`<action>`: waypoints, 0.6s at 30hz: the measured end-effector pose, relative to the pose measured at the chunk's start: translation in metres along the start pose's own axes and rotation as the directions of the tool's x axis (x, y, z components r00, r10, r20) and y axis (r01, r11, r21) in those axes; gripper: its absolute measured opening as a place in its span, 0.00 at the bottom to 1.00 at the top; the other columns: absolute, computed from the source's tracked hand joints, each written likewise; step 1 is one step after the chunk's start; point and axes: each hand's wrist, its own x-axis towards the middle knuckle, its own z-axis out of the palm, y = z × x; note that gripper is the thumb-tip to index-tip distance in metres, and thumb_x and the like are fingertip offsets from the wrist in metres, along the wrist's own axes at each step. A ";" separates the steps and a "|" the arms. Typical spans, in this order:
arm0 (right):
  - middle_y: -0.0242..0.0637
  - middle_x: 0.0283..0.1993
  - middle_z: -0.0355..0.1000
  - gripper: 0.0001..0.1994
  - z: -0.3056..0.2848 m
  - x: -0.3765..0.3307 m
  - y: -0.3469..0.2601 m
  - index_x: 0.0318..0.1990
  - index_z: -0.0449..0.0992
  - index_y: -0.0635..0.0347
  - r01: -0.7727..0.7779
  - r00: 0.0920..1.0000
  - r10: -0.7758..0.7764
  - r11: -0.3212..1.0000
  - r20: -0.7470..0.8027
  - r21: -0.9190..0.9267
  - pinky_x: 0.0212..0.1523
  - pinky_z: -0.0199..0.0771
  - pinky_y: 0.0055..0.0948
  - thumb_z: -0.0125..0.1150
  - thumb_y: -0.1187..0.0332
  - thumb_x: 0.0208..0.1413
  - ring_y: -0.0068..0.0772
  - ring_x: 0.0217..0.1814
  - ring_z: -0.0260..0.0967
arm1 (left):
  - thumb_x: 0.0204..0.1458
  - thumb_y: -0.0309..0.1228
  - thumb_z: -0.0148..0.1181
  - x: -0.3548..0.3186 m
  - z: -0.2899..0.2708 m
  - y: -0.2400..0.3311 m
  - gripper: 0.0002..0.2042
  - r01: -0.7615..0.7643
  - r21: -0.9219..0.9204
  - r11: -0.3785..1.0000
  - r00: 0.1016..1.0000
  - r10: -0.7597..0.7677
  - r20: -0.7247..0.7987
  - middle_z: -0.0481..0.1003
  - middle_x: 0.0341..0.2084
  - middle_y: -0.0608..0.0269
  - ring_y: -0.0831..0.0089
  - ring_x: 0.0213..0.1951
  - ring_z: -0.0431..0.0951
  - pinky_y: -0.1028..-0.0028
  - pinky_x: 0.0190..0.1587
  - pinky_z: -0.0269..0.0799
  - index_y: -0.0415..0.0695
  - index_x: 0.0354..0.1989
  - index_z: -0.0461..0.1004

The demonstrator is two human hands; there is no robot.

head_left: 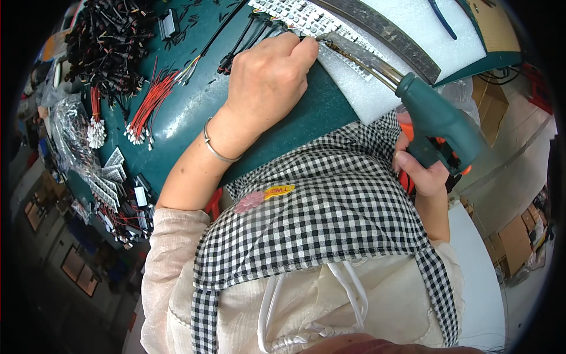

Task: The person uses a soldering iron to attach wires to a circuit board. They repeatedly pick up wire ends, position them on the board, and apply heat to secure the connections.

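Note:
My right hand (425,172) is wrapped round the handle of a dark green soldering gun (442,115) with orange parts. Its metal barrel slants up and left, and the tip ends close to the fingertips of my left hand (268,74). Those left fingers are pinched together at the edge of a white circuit board panel (312,20); what lies between them is hidden. Black cables (242,42) with thin coloured wires run beside that hand toward the panel. The panel lies on a white foam sheet (368,97).
A dark metal strip (389,26) crosses the foam. On the green table (194,127), left, lie a heap of black connector cables (109,41), red wires with white plugs (154,103), a clear plastic bag (73,133) and small boards (106,183). Cardboard (513,242) is on the floor, right.

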 end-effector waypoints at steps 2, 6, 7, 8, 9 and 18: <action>0.51 0.45 0.71 0.25 0.003 -0.002 0.002 0.55 0.64 0.77 0.039 0.998 -0.035 0.996 -0.056 0.080 0.27 0.70 0.22 0.59 0.82 0.46 0.24 0.24 0.68 | 0.37 0.19 0.55 0.000 0.004 -0.001 0.06 -0.027 -0.019 0.999 0.998 0.026 -0.061 0.64 0.16 0.64 0.66 0.20 0.72 0.68 0.20 0.69 0.44 0.24 0.69; 0.46 0.36 0.66 0.28 0.001 0.002 -0.010 0.56 0.59 0.78 -0.038 0.982 0.078 0.973 -0.170 0.229 0.20 0.69 0.23 0.60 0.77 0.46 0.26 0.20 0.65 | 0.37 0.19 0.57 0.001 0.002 0.001 0.08 -0.009 -0.008 1.000 1.000 0.009 -0.023 0.67 0.17 0.64 0.66 0.20 0.73 0.69 0.21 0.70 0.45 0.27 0.71; 0.43 0.29 0.65 0.30 0.000 0.005 -0.013 0.57 0.57 0.78 -0.021 0.982 0.060 0.977 -0.177 0.213 0.18 0.68 0.23 0.61 0.75 0.47 0.26 0.18 0.64 | 0.37 0.18 0.59 0.000 0.001 0.002 0.11 0.004 -0.004 1.000 1.000 -0.004 -0.002 0.70 0.19 0.64 0.65 0.21 0.74 0.70 0.22 0.70 0.46 0.30 0.74; 0.39 0.23 0.64 0.32 0.000 0.007 -0.015 0.58 0.56 0.77 -0.005 0.982 0.042 0.980 -0.183 0.198 0.17 0.68 0.23 0.61 0.72 0.47 0.26 0.17 0.63 | 0.37 0.18 0.60 0.000 -0.001 0.002 0.13 0.018 0.001 1.000 1.000 -0.018 0.018 0.73 0.20 0.65 0.65 0.21 0.74 0.71 0.23 0.71 0.47 0.33 0.76; 0.38 0.23 0.64 0.33 0.000 0.010 -0.018 0.59 0.55 0.77 0.006 0.983 0.033 0.978 -0.182 0.207 0.17 0.68 0.23 0.61 0.72 0.47 0.26 0.18 0.63 | 0.37 0.18 0.60 0.000 -0.002 0.002 0.13 0.021 0.007 1.000 0.999 -0.021 0.024 0.72 0.20 0.64 0.65 0.21 0.74 0.71 0.23 0.71 0.46 0.33 0.76; 0.40 0.27 0.68 0.32 0.000 0.033 -0.021 0.59 0.57 0.76 0.185 0.955 -0.160 0.979 -0.248 0.081 0.27 0.70 0.21 0.62 0.73 0.46 0.25 0.23 0.65 | 0.38 0.18 0.59 0.002 -0.004 0.005 0.12 0.037 0.000 0.999 0.998 -0.037 0.059 0.72 0.20 0.63 0.64 0.21 0.74 0.69 0.23 0.71 0.46 0.33 0.76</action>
